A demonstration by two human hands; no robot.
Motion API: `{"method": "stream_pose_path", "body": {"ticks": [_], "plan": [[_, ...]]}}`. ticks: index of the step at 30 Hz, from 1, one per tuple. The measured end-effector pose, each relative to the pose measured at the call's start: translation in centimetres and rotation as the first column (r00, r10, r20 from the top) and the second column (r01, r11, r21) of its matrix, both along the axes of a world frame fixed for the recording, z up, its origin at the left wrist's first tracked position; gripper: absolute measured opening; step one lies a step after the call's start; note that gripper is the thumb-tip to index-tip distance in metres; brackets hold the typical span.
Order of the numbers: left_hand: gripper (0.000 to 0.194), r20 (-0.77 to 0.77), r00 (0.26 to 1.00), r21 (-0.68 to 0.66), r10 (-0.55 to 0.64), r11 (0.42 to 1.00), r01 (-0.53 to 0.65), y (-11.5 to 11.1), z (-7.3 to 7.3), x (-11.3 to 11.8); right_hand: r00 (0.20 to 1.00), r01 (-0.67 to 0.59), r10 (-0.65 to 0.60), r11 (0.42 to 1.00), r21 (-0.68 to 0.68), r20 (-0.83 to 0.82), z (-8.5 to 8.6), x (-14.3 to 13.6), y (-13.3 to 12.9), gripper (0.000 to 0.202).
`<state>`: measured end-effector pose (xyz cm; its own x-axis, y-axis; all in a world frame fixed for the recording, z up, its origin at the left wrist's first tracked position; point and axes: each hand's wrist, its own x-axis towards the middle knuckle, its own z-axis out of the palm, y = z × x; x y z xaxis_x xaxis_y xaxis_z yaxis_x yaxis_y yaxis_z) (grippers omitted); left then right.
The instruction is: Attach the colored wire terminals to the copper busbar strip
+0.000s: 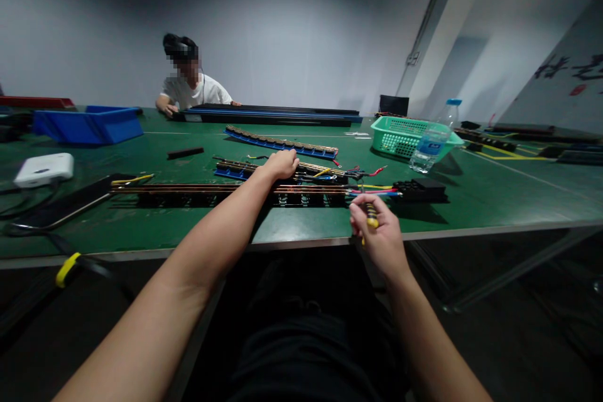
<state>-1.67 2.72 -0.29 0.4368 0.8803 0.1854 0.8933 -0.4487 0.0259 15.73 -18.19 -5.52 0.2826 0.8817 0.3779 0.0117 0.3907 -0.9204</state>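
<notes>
My right hand [379, 232] is closed around a pair of pliers [372, 215] with yellow-and-black handles. Its tip is close to the coloured wires [377, 191] at the right end of a long black track with copper rails [188, 191]. That track lies along the table's front edge. Reaching over it, my left hand [281, 164] is closed on a shorter copper-railed strip with a blue base [230, 169]; its fingertips are partly hidden. Loose red, yellow and black wire ends [374, 172] stick out at that strip's right end.
Another blue-based strip [282, 143] lies behind. A green basket [396, 138] and a water bottle [431, 146] stand right. A blue bin [89, 125], a white box [44, 169] and a black bar [185, 153] are left. Across the table a person [198, 88] sits near long dark profiles [282, 115].
</notes>
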Motion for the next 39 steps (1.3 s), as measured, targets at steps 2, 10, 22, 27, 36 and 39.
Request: {"method": "stream_pose_path", "body": {"ticks": [2, 10, 22, 27, 36, 39], "plan": [[0.03, -0.001, 1.0, 0.003, -0.001, 1.0, 0.001, 0.0, 0.0, 0.0, 0.981, -0.038, 0.039, 0.999, -0.011, 0.189, -0.4, -1.0, -1.1, 0.027], [0.025, 0.013, 1.0, -0.01, 0.006, 1.0, -0.006, 0.5, -0.1, -0.2, 0.887, -0.398, 0.319, 0.895, 0.203, 0.333, 0.4, -2.8, -2.4, 0.034], [0.023, 0.119, 0.993, -0.03, 0.0, 1.0, 0.004, 0.7, -0.4, -0.5, 0.898, -0.364, 0.419, 0.879, 0.307, -0.136, 1.5, -4.1, 4.4, 0.058], [0.021, 0.088, 0.996, -0.041, 0.019, 0.999, -0.015, -0.2, 0.0, -0.3, 0.926, -0.265, 0.297, 0.951, 0.157, -0.232, 1.5, -4.5, 5.0, 0.051], [0.024, 0.01, 1.0, -0.039, 0.023, 0.999, -0.023, -0.7, 0.4, 0.1, 0.945, -0.252, 0.218, 0.961, 0.118, 0.244, 0.7, -4.3, 4.0, 0.033], [0.03, -0.001, 1.0, -0.022, 0.012, 1.0, -0.012, -0.6, 0.2, 0.2, 0.882, -0.287, 0.217, 0.951, 0.112, 0.418, 0.8, -4.6, 3.6, 0.026]]}}
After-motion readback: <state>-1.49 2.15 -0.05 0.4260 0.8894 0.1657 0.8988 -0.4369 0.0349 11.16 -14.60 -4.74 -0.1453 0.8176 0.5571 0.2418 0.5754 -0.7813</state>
